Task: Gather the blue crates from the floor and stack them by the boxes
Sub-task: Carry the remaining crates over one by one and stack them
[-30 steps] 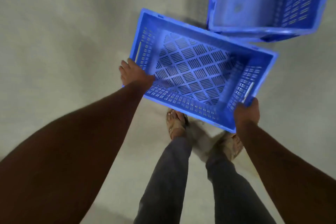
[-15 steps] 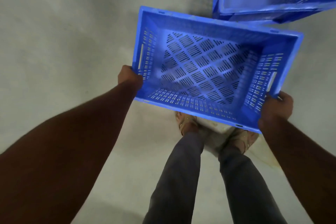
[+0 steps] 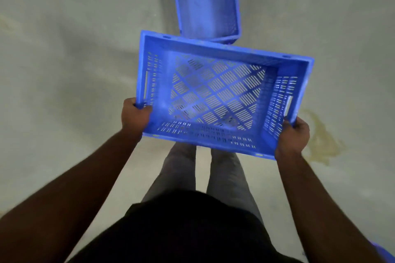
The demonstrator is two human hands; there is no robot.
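We look straight down at a pale grey floor (image 3: 64, 70), the largest thing before us, with a yellowish stain (image 3: 320, 141) on it just right of the crate we carry.

That held crate (image 3: 213, 96) is blue plastic, open side up and empty, off the floor in front of our legs (image 3: 201, 177). Its base is a lattice of slotted diamonds through which the floor shows, its walls are slotted too, and each short wall has a handle slot. It sits slightly tilted, its right end lower in the picture than its left.

Beyond the held crate's far long edge, a second blue crate (image 3: 205, 2) rests on the floor, open side up, its long axis running away from us. Its near end is hidden behind the held crate's far rim, so we cannot tell whether the two touch. Its top is cut off by the picture edge.

Below the held crate we see our dark shirt (image 3: 192, 230) and both bare forearms reaching forward to it.

Our left hand (image 3: 135, 116) takes the held crate's near left corner, its grip wrapped over the rim with the thumb inside the wall. Our right hand (image 3: 296, 134) takes the near right corner, its grip curled round the rim of the short wall just below the handle slot.
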